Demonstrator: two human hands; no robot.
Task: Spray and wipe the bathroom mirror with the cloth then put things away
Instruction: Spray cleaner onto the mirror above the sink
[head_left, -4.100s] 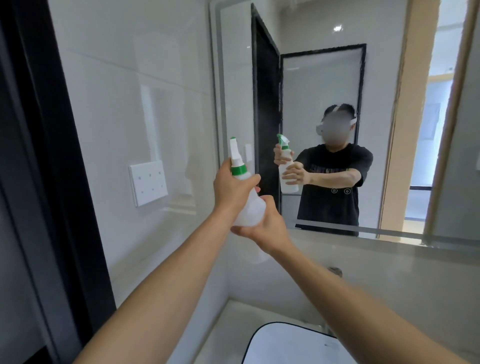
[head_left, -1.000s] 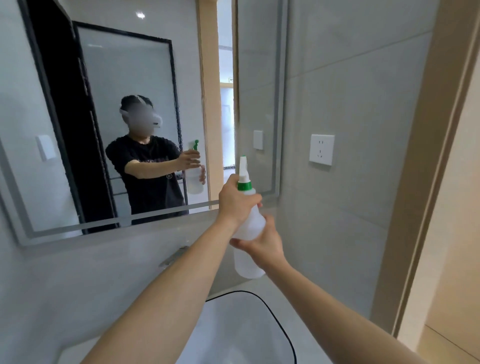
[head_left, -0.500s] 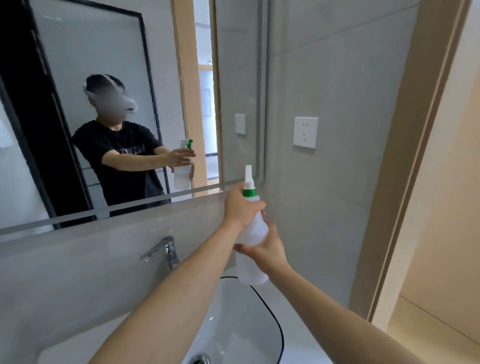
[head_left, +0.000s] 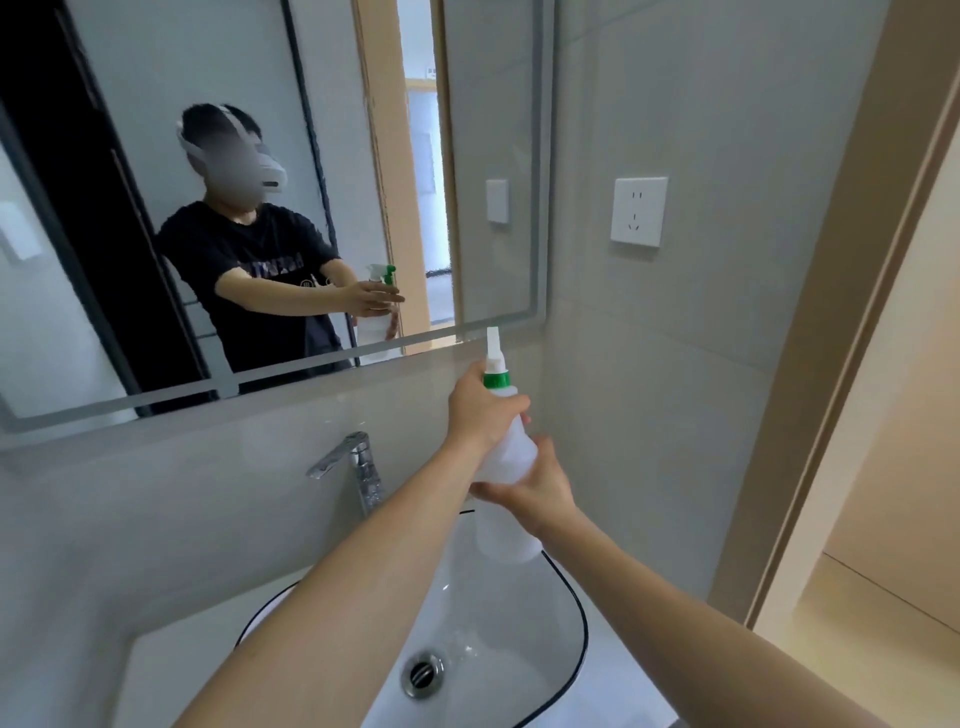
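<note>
Above the sink (head_left: 566, 670), the left hand (head_left: 480, 410) gripped the spray bottle (head_left: 511, 452) at its neck. The right hand (head_left: 540, 486) wrapped its fingers around the body below.

The mirror (head_left: 260, 182) is set in the upper left of the frame, above the faucet (head_left: 353, 462). The basin (head_left: 571, 623) lies at lower centre, below the spray bottle (head_left: 506, 457). A wall socket (head_left: 639, 210) is mounted at upper right.

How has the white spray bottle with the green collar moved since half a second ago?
Yes: the white spray bottle with the green collar has dropped; its nozzle now sits at the mirror's bottom edge.
</note>
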